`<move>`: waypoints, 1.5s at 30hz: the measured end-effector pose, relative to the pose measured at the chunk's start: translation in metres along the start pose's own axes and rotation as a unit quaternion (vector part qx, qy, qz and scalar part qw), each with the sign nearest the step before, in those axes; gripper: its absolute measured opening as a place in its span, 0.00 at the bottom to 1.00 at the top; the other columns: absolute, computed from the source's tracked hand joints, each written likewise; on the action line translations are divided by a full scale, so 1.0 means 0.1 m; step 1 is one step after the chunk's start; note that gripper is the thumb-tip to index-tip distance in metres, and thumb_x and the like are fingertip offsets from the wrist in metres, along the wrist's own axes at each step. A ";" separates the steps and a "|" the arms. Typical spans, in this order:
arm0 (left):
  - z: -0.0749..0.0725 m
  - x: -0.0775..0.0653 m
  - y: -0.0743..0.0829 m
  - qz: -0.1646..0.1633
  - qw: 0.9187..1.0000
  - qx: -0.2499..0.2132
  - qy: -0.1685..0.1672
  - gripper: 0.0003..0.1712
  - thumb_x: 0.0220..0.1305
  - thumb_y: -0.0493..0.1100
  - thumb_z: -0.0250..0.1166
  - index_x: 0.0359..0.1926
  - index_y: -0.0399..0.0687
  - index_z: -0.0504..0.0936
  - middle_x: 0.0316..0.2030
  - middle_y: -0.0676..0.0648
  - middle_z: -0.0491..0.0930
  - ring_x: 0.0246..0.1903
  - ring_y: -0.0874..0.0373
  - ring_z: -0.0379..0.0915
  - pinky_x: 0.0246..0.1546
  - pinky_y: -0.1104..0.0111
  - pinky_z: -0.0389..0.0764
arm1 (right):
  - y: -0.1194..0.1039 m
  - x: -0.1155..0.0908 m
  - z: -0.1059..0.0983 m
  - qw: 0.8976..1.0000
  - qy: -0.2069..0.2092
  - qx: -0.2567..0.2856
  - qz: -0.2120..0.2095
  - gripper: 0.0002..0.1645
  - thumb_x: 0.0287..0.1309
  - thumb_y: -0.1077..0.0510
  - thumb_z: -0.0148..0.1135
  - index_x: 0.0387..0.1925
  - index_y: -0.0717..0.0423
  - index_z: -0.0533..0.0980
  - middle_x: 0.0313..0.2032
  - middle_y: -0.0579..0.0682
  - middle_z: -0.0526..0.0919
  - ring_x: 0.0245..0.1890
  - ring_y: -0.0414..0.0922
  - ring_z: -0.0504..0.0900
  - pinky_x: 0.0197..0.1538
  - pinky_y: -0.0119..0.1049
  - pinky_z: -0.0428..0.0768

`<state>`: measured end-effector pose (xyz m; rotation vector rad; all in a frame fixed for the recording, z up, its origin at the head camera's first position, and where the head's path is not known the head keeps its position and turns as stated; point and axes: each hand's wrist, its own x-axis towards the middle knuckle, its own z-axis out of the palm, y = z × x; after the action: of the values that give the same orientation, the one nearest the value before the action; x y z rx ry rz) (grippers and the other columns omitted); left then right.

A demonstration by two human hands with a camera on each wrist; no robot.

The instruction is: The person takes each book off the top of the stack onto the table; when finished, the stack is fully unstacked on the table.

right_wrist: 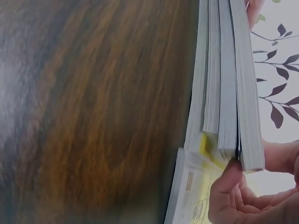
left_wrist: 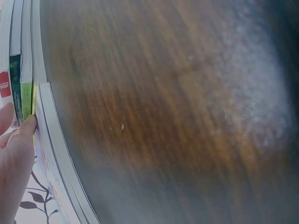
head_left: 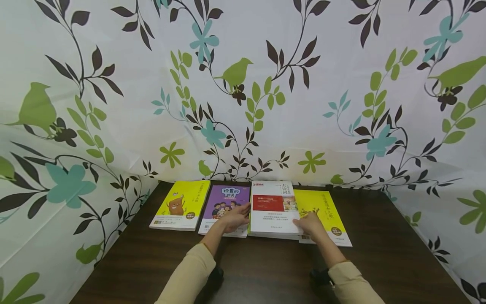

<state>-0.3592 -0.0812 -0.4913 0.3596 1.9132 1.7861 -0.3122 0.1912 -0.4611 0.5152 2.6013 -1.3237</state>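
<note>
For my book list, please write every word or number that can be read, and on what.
"古诗词": white book
"童谣和儿歌": right yellow book
"珍…的…片": purple book, other title characters unclear
Left yellow book: title unclear
All other print: too small or blurred

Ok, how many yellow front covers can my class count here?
2: the left yellow book at one end of the row, the right yellow book at the other, partly hidden by the white book and right hand. Others may be hidden beneath.
</note>
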 end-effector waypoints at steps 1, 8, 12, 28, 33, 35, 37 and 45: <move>0.00 0.01 0.00 0.001 1.000 0.000 -0.002 0.46 0.60 0.17 0.46 0.75 0.32 0.38 0.76 0.34 0.36 0.75 0.39 0.34 0.73 0.51 0.45 | 0.01 0.00 0.00 1.000 -0.002 0.003 0.000 0.31 0.62 0.55 0.62 0.56 0.76 0.67 0.37 0.63 0.74 0.35 0.53 0.74 0.34 0.37 0.72; 0.02 0.01 0.01 -0.004 1.000 0.014 -0.002 0.49 0.55 0.16 0.50 0.76 0.34 0.40 0.76 0.35 0.38 0.75 0.40 0.37 0.73 0.52 0.48 | -0.04 -0.09 -0.08 1.000 0.005 0.005 -0.022 0.33 0.66 0.52 0.55 0.59 0.77 0.65 0.47 0.69 0.72 0.43 0.58 0.72 0.41 0.42 0.73; 0.02 -0.01 0.05 -0.010 0.999 0.038 0.004 0.50 0.54 0.16 0.53 0.76 0.34 0.43 0.76 0.36 0.41 0.75 0.41 0.39 0.73 0.53 0.50 | -0.05 -0.10 -0.12 0.999 0.021 0.007 -0.039 0.31 0.65 0.53 0.56 0.56 0.77 0.68 0.45 0.69 0.74 0.40 0.57 0.75 0.38 0.40 0.75; 0.00 -0.04 0.06 -0.017 0.997 0.067 0.020 0.49 0.56 0.20 0.57 0.75 0.34 0.45 0.76 0.36 0.43 0.75 0.41 0.40 0.73 0.53 0.50 | 0.03 -0.04 -0.07 0.994 -0.006 0.106 -0.019 0.31 0.68 0.56 0.49 0.64 0.75 0.61 0.51 0.70 0.72 0.40 0.54 0.81 0.34 0.33 0.79; -0.02 -0.04 0.05 -0.020 0.997 0.070 0.020 0.48 0.57 0.21 0.57 0.76 0.35 0.45 0.76 0.37 0.44 0.75 0.42 0.41 0.73 0.53 0.51 | 0.02 -0.04 -0.09 0.993 -0.004 0.119 -0.026 0.32 0.71 0.57 0.46 0.67 0.75 0.60 0.54 0.72 0.73 0.39 0.51 0.82 0.34 0.34 0.82; -0.02 -0.04 0.04 -0.021 0.997 0.067 0.019 0.48 0.58 0.21 0.57 0.76 0.35 0.45 0.76 0.37 0.44 0.75 0.42 0.41 0.73 0.53 0.50 | 0.03 -0.05 -0.13 0.991 0.001 0.128 -0.029 0.32 0.71 0.57 0.46 0.68 0.75 0.59 0.55 0.72 0.73 0.38 0.50 0.82 0.34 0.33 0.82; -0.02 -0.03 0.03 -0.019 0.998 0.062 0.016 0.48 0.58 0.21 0.57 0.76 0.35 0.45 0.76 0.36 0.44 0.75 0.41 0.40 0.73 0.52 0.51 | 0.05 -0.06 -0.18 0.989 0.007 0.142 -0.034 0.32 0.72 0.57 0.45 0.68 0.75 0.59 0.56 0.73 0.72 0.37 0.47 0.82 0.35 0.33 0.83; -0.04 -0.04 0.01 -0.016 0.999 0.050 0.008 0.49 0.58 0.21 0.57 0.76 0.35 0.42 0.76 0.37 0.39 0.75 0.41 0.38 0.73 0.52 0.51 | 0.24 -0.21 -0.64 0.979 0.017 0.198 -0.049 0.33 0.72 0.59 0.43 0.68 0.78 0.54 0.59 0.77 0.67 0.30 0.35 0.79 0.32 0.29 0.81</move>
<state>-0.3582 -0.0861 -0.4900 0.3488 2.0124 1.6814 -0.2840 0.2514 -0.4344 0.4731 2.4193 -1.8964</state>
